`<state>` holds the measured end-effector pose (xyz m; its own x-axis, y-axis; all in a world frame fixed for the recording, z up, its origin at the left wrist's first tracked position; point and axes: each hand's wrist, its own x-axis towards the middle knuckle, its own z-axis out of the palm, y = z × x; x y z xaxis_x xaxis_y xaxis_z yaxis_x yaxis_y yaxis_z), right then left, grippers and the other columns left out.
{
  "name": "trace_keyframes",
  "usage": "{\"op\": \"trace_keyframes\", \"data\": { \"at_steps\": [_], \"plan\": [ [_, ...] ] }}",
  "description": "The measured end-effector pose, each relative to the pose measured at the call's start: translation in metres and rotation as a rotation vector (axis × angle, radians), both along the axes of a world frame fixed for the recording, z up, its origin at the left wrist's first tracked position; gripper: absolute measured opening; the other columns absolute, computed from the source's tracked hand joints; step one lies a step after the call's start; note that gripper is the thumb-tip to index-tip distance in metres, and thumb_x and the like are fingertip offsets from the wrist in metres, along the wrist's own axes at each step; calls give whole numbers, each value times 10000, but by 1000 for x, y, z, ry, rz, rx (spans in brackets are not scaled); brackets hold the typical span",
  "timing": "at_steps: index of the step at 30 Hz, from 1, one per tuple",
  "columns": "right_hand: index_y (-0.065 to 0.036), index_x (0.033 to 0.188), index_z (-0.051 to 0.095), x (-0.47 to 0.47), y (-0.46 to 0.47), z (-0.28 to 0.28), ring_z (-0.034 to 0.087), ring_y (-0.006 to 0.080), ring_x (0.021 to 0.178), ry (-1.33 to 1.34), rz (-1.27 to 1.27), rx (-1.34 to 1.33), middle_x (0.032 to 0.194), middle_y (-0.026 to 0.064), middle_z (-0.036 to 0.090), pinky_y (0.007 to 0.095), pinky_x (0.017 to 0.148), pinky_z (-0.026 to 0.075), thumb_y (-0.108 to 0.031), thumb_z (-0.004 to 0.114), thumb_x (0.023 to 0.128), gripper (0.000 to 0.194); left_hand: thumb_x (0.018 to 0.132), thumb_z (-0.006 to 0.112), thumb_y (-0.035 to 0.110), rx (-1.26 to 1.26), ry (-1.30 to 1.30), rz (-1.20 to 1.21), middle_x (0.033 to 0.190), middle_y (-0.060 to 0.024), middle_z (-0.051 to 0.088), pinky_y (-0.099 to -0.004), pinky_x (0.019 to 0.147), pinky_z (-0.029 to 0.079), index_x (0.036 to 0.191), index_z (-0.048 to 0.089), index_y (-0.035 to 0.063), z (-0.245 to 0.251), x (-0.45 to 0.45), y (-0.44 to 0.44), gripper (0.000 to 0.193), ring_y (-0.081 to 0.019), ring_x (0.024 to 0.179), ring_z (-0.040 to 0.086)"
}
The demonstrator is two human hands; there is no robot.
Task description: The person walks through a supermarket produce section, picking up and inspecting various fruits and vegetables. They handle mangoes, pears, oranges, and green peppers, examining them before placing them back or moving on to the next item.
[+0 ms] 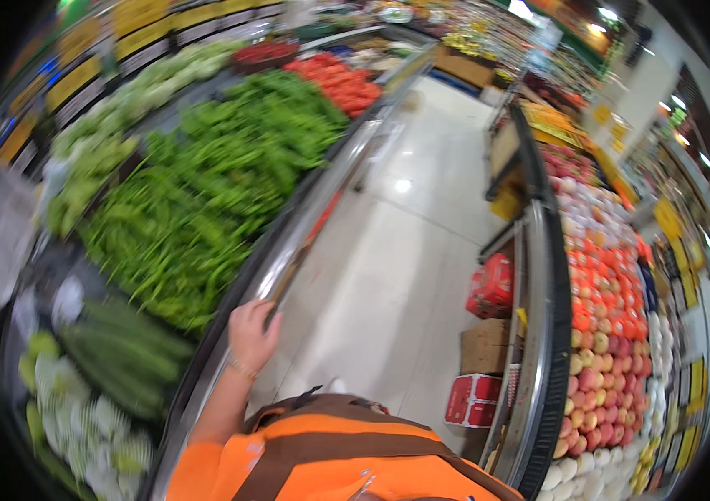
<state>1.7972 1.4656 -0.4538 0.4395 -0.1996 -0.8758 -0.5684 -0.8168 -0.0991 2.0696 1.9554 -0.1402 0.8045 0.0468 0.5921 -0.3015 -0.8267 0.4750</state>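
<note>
My left hand (253, 335) reaches out beside the metal edge of the vegetable display (279, 266), palm down, fingers slightly bent. Nothing shows in it; whether it touches the rail I cannot tell. Beyond the rail lies a large heap of long green peppers (204, 181), with dark green cucumbers or similar long vegetables (123, 351) nearer to me. Netted pale produce (89, 426) sits at the lower left, and red tomatoes (339, 81) are farther up. My right hand is out of view. An orange top with brown straps covers my body.
A pale tiled aisle floor (392, 250) runs ahead between two displays. On the right, a black-edged fruit stand (546, 325) holds apples (605, 376). Under it are a red bag-like package (492, 285), a brown cardboard box (485, 346) and a red and white box (474, 401).
</note>
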Motion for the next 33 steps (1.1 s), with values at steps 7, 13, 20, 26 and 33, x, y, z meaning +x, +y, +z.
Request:
{"op": "trace_keyframes", "data": {
  "at_steps": [7, 13, 20, 26, 33],
  "plan": [
    [-13, 1008, 743, 335, -40, 38, 720, 400, 919, -614, -178, -60, 940, 233, 744, 453, 850, 565, -291, 542, 904, 359, 898, 719, 121, -168, 131, -13, 1085, -144, 681, -432, 892, 493, 1064, 668, 13, 2, 112, -42, 205, -347, 983, 641],
    [-22, 1142, 686, 515, 49, 77, 725, 200, 812, -740, -31, 306, 907, 106, 739, 364, 754, 584, -223, 570, 990, 278, 941, 687, 84, -133, 61, 196, 1177, -183, 646, -438, 960, 501, 1153, 641, -35, -12, 232, 15, 247, -366, 1091, 625],
    [-37, 1156, 660, 623, 146, 186, 712, 292, 862, -565, 294, 573, 958, 154, 730, 404, 800, 563, -256, 585, 1002, 278, 968, 647, 39, 152, 245, 483, 1582, -122, 407, -471, 1115, 465, 1491, 444, 32, 7, 351, 97, 561, -347, 1421, 440],
    [-42, 1262, 585, 748, 259, 268, 671, 330, 936, -585, 597, 1066, 1109, 156, 657, 426, 853, 541, -200, 578, 1009, 298, 959, 650, 54, 236, 560, 523, 1499, -149, 502, -462, 1042, 490, 1454, 483, 39, 1, 392, 109, 523, -355, 1328, 535],
    [-23, 1593, 148, 787, 412, 298, 648, 326, 952, -489, 718, 1302, 1400, 204, 381, 405, 812, 538, -3, 655, 911, 850, 1003, 621, 142, 161, 541, 568, 1393, -135, 587, -423, 854, 560, 1345, 578, 32, 1, 411, 126, 362, -344, 1131, 645]
  ]
}}
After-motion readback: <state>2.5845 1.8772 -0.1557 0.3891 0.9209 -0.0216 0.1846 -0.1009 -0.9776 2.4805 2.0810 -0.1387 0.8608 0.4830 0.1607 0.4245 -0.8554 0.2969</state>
